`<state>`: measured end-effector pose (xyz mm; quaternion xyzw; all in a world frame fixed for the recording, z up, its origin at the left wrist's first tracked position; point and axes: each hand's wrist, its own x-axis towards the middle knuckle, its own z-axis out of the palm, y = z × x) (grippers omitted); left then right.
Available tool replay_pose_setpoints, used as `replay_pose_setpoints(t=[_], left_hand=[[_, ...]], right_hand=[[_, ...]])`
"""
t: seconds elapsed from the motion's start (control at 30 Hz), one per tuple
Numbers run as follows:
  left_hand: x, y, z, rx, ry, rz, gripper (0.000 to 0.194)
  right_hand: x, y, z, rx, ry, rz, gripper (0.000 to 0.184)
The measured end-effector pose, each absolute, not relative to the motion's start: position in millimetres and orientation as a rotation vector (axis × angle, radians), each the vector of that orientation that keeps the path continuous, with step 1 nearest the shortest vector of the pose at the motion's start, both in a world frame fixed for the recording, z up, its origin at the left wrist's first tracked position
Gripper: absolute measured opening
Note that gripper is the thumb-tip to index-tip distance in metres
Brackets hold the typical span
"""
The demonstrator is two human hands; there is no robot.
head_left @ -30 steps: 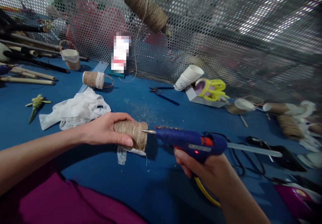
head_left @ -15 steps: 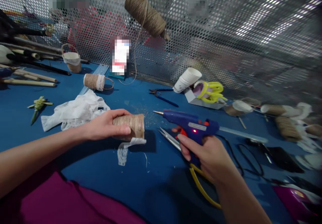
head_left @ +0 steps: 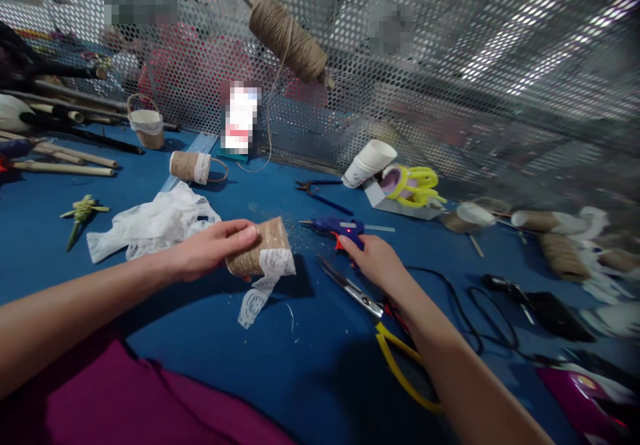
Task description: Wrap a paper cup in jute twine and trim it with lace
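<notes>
My left hand is closed around a twine-wrapped cup lying on its side. A strip of white lace sits against the cup's rim end, and its loose tail hangs down toward the table. My right hand grips the handle of a blue hot glue gun, its small red light lit and a clear glue stick poking out the back. The gun's nozzle points left, beyond the cup and apart from it. Beneath my right forearm lie yellow-handled scissors, their handles partly covered.
A heap of white lace lies left of the cup. Two finished-looking small baskets, one upright, one tipped, stand behind. Pliers, stacked paper cups and a black cord lie around. A twine spool hangs on the mesh.
My right hand has drawn the glue gun off the cup's rim and moved it away to the far side. My left hand has turned the cup, bringing the lace up against its rim.
</notes>
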<state>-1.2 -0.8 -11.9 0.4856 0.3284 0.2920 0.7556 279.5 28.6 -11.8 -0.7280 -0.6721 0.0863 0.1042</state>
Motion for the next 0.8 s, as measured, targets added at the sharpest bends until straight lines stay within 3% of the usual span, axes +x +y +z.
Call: replay_pose_setpoints(t=[0.1, 0.17, 0.27, 0.33, 0.8], left_hand=[[0.5, -1.1, -14.2, 1.023, 0.696, 0.651, 0.044], [2.1, -0.9, -16.9, 1.003, 0.702, 0.674, 0.048], [4.2, -1.2, -21.0, 0.979, 0.702, 0.720, 0.051], [5.1, -2.2, -22.3, 0.975, 0.696, 0.735, 0.049], [9.8, -11.7, -16.9, 0.895, 0.649, 0.710, 0.052]], right_hand=[[271.6, 16.8, -2.4, -2.081, -2.008, 0.101, 0.017], [259.4, 0.7, 10.3, -1.933, -2.068, 0.087, 0.018], [234.6, -24.8, 27.3, -1.328, -2.267, 0.469, 0.026], [219.4, -35.9, 31.5, -1.157, -2.307, 0.535, 0.032], [197.4, -41.5, 24.7, -1.009, -2.202, 0.704, 0.010]])
